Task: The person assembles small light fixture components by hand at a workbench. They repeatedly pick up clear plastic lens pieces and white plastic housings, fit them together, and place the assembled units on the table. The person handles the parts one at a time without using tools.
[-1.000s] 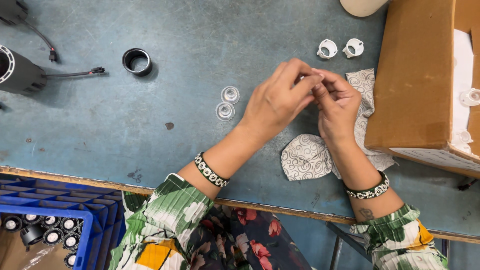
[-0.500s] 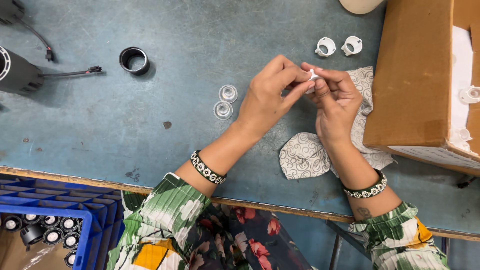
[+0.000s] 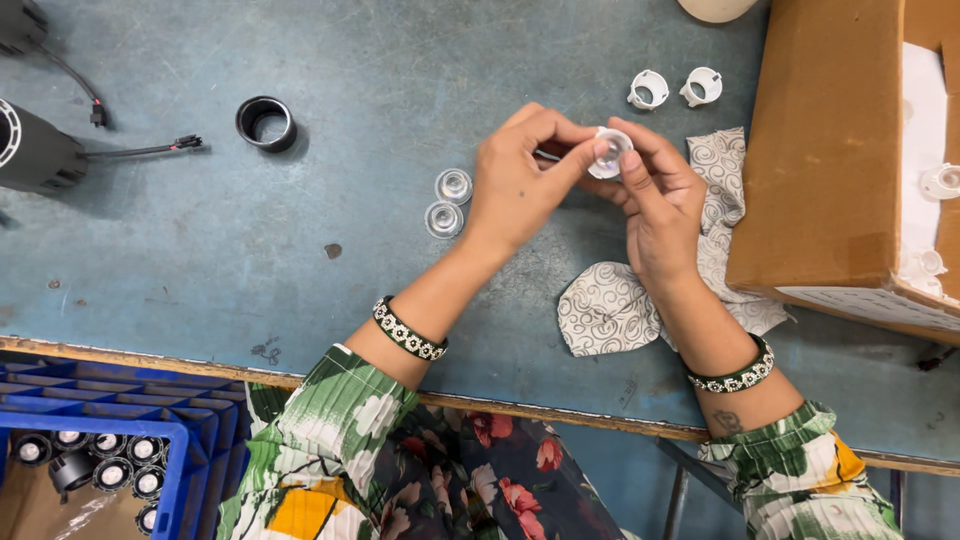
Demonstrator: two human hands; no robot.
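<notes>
Bright, even light, sharp focus (soft short shadows)

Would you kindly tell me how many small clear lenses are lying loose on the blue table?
2: one clear lens and a second just below it, touching, left of the left hand. Both hands hold a similar piece; others may be hidden.

Head view — steeply downward, close

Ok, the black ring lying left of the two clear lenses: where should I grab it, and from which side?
Take the black ring from straight above, pinching across its wall, one finger inside the open bore and one outside. It lies flat on the blue table, opening up, with bare space all round; the cable plug to its left is the nearest obstacle, so probably favour the right wall.
</notes>
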